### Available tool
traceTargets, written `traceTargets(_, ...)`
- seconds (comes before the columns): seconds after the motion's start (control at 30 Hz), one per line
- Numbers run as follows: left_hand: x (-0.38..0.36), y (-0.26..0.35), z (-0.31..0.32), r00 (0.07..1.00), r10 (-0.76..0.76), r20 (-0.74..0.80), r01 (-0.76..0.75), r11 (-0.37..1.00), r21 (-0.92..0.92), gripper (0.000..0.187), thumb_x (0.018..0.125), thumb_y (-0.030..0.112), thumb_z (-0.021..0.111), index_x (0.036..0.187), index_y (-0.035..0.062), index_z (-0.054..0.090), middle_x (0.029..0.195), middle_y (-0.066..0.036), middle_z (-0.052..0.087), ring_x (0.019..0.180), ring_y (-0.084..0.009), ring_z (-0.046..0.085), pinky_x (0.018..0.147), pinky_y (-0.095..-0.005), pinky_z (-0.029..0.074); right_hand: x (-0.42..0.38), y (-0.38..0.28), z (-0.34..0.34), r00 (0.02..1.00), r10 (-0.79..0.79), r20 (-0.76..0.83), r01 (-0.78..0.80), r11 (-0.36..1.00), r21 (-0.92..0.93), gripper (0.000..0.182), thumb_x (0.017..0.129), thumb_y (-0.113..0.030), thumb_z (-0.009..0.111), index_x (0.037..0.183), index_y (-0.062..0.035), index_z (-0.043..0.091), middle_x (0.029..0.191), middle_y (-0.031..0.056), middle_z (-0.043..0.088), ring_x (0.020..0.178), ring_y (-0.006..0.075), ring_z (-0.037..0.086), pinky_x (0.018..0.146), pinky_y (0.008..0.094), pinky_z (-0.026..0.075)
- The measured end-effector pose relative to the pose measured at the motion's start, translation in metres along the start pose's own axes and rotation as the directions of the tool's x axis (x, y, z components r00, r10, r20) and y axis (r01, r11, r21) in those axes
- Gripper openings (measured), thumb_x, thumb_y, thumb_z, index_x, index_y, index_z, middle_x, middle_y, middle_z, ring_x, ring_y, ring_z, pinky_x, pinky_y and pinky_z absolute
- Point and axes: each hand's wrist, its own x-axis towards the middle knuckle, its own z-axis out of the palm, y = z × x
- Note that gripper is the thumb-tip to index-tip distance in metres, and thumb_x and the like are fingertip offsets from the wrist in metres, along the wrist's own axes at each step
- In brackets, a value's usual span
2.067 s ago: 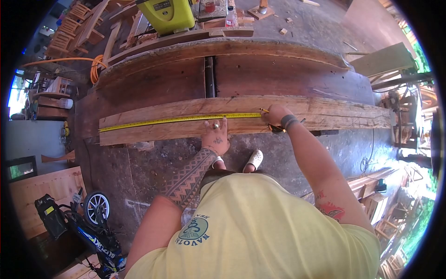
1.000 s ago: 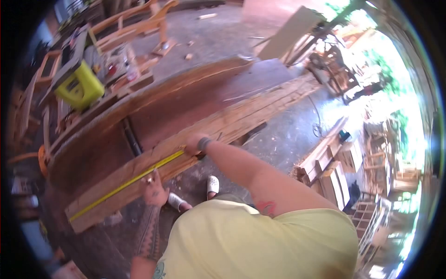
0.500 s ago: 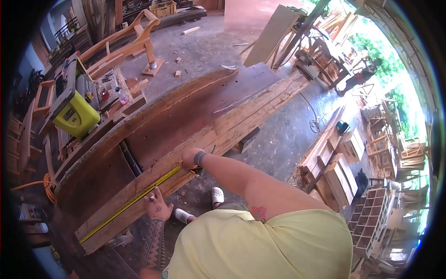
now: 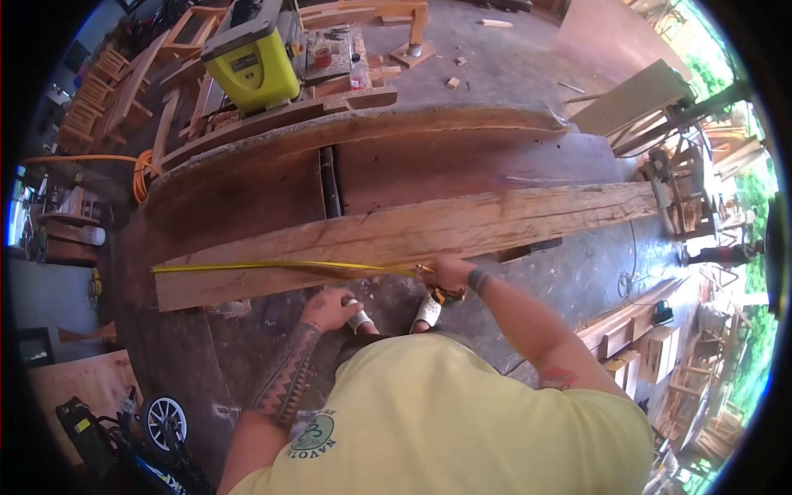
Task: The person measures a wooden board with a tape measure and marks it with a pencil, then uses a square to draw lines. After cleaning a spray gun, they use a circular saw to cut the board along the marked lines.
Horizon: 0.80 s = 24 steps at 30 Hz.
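Note:
A long wooden plank [image 4: 462, 227] lies across the view in front of me, its wide end to the left. The yellow blade of a tape measure [image 4: 272, 265] runs along its near side from the left end. My right hand [image 4: 450, 275] is closed on the tape measure at the plank's near edge; the black-and-orange case shows below the fingers. My left hand [image 4: 326, 310] is just below the near edge, fingers loosely bent and apart, with nothing visible in them. Whether it touches the plank is hard to tell.
Behind the plank lies a wide reddish-brown board [image 4: 462, 169] with a rough edge. A green machine [image 4: 256, 74] stands beyond it. An orange cable [image 4: 142, 173] lies coiled at left, a wheeled scooter [image 4: 165, 422] at lower left. Wood blocks [image 4: 657, 351] sit at right. Another person is at far right.
The view has swung left. My left hand has drawn back from the blade and plank towards my body. My right hand still holds the tape measure, with the blade stretched out.

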Motion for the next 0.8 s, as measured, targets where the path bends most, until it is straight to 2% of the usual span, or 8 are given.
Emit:
traceTargets(0.07,0.010,-0.063,0.032,0.995,0.039,0.088,-0.007,0.942,-0.336,0.054,0.103,0.050,0.063,0.139,0.0088,0.067,0.130,-0.017,0.074,0.121,-0.0303,0.070,0.100,-0.0439,0.057,-0.001,0.005,0.030,0.997,0.060,0.049,-0.064,0.995,0.083,0.060,0.102,-0.066,0.057,0.098,-0.0108,0.080,0.093,0.0174,0.077,0.091,0.0306,0.072,0.085,0.0448,0.056)
traceTargets(0.13,0.001,-0.090,0.032,0.983,-0.094,0.158,0.184,0.460,-0.869,0.051,0.106,0.049,0.060,0.139,0.0108,0.066,0.125,-0.014,0.075,0.119,-0.0286,0.071,0.096,-0.0449,0.057,-0.008,-0.009,0.046,0.982,0.125,0.139,-0.134,0.990,0.053,0.061,0.103,-0.066,0.056,0.103,-0.0104,0.079,0.099,0.0175,0.077,0.094,0.0307,0.072,0.087,0.0450,0.055)
traceTargets(0.2,-0.003,-0.109,0.025,0.990,-0.055,0.130,0.123,-0.119,-0.985,0.042,0.108,0.048,0.058,0.135,0.0169,0.064,0.118,-0.008,0.075,0.114,-0.0283,0.071,0.092,-0.0474,0.058,-0.006,-0.018,0.060,0.972,0.090,0.218,-0.102,0.994,0.045,0.067,0.101,-0.070,0.055,0.116,-0.0083,0.076,0.109,0.0171,0.076,0.101,0.0310,0.071,0.092,0.0445,0.054)
traceTargets(0.3,-0.004,-0.130,0.005,0.982,-0.159,-0.100,-0.151,-0.353,-0.923,0.038,0.110,0.048,0.055,0.127,0.0168,0.066,0.115,-0.005,0.075,0.112,-0.0274,0.072,0.092,-0.0465,0.058,-0.008,-0.023,0.072,0.961,0.112,0.253,-0.141,0.985,0.103,0.071,0.097,-0.072,0.061,0.118,-0.0047,0.073,0.110,0.0143,0.077,0.103,0.0275,0.070,0.093,0.0427,0.053)
traceTargets(0.4,0.011,-0.160,-0.018,0.965,-0.151,-0.214,-0.252,-0.315,-0.915,0.028,0.109,0.043,0.059,0.120,0.0185,0.067,0.113,-0.003,0.076,0.112,-0.0259,0.072,0.092,-0.0460,0.058,0.011,-0.010,0.089,0.952,-0.065,0.301,-0.039,0.944,0.327,0.062,0.092,-0.059,0.076,0.116,-0.0026,0.073,0.107,0.0115,0.077,0.100,0.0225,0.070,0.088,0.0408,0.054)
traceTargets(0.53,0.012,-0.183,-0.053,0.916,-0.167,-0.366,-0.401,-0.308,-0.863,0.021,0.105,0.041,0.069,0.110,0.0202,0.067,0.103,0.000,0.074,0.100,-0.0213,0.072,0.086,-0.0415,0.058,0.011,-0.033,0.069,0.946,-0.086,0.312,-0.019,0.947,0.321,0.050,0.078,-0.027,0.093,0.115,-0.0019,0.071,0.103,0.0090,0.075,0.091,0.0193,0.070,0.078,0.0363,0.056)
traceTargets(0.7,0.010,-0.224,-0.085,0.871,-0.238,-0.430,-0.490,-0.341,-0.802,0.024,0.103,0.042,0.072,0.102,0.0189,0.065,0.090,0.001,0.071,0.089,-0.0165,0.069,0.077,-0.0330,0.057,-0.011,-0.066,0.042,0.973,-0.030,0.230,-0.042,0.953,0.300,0.067,0.075,-0.026,0.093,0.131,-0.0051,0.061,0.108,0.0097,0.074,0.093,0.0209,0.070,0.081,0.0370,0.057)
traceTargets(0.8,0.018,-0.234,-0.081,0.868,-0.273,-0.415,-0.455,-0.100,-0.885,0.035,0.106,0.048,0.064,0.096,0.0148,0.065,0.087,-0.002,0.071,0.069,-0.0146,0.066,0.059,-0.0308,0.054,-0.009,-0.070,0.040,0.980,0.004,0.199,-0.036,0.987,0.155,0.074,0.076,-0.026,0.092,0.140,-0.0088,0.057,0.111,0.0095,0.072,0.100,0.0211,0.068,0.089,0.0380,0.055)
